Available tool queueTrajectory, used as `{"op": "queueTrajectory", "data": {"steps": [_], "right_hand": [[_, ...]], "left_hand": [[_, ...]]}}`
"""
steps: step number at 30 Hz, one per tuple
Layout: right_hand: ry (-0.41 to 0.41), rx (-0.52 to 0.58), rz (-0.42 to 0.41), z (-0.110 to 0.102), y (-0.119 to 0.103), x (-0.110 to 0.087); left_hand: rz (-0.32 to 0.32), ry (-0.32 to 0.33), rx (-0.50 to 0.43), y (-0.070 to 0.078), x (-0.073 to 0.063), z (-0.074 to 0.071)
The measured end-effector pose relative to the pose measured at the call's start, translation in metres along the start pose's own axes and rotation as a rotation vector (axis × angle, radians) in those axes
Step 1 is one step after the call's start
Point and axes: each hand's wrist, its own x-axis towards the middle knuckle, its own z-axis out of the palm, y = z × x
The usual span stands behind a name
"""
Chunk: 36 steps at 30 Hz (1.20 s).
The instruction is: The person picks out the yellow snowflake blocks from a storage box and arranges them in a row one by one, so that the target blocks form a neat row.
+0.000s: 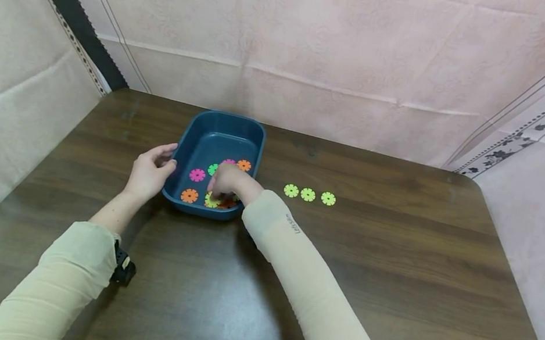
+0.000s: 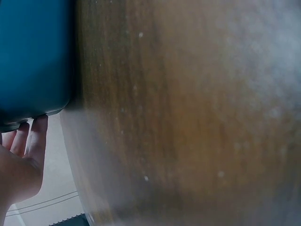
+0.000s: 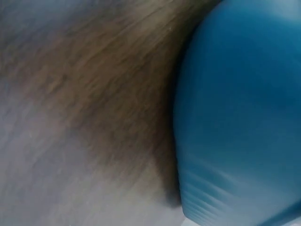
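Observation:
A blue rectangular tray (image 1: 223, 127) holds several small notched, flower-shaped discs in pink, orange, green and yellow. At its left side my left hand (image 1: 149, 170) rests fingertips against the outer wall, thumb near the rim. In the left wrist view, extended fingers (image 2: 37, 136) touch the tray's side. My right hand (image 1: 229, 181) reaches down into the tray, over a yellow-green disc (image 1: 211, 202); its fingertips are hidden among the discs, so I cannot tell what they hold. A pink disc (image 1: 197, 174) and an orange disc (image 1: 189, 196) lie to its left.
Three yellow-green discs (image 1: 308, 195) lie in a row on the brown wooden table (image 1: 395, 270), right of the tray. Pale cloth (image 1: 324, 37) hangs behind the table and at both sides. A black device (image 1: 123, 266) sits on the left wrist.

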Motion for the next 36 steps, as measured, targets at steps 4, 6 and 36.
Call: {"op": "queueTrajectory", "data": {"steps": [4, 6, 36], "right_hand": [[0.047, 0.17, 0.034, -0.001, 0.0, 0.002], [0.074, 0.252, 0.029, -0.002, 0.0, 0.003], [0.081, 0.758, -0.012, -0.092, 0.062, -0.044]], "left_hand": [[0.002, 0.001, 0.001, 0.0, 0.0, 0.0], [0.001, 0.001, 0.003, 0.0, 0.0, -0.001], [0.007, 0.006, 0.003, 0.001, 0.0, -0.001]]}}
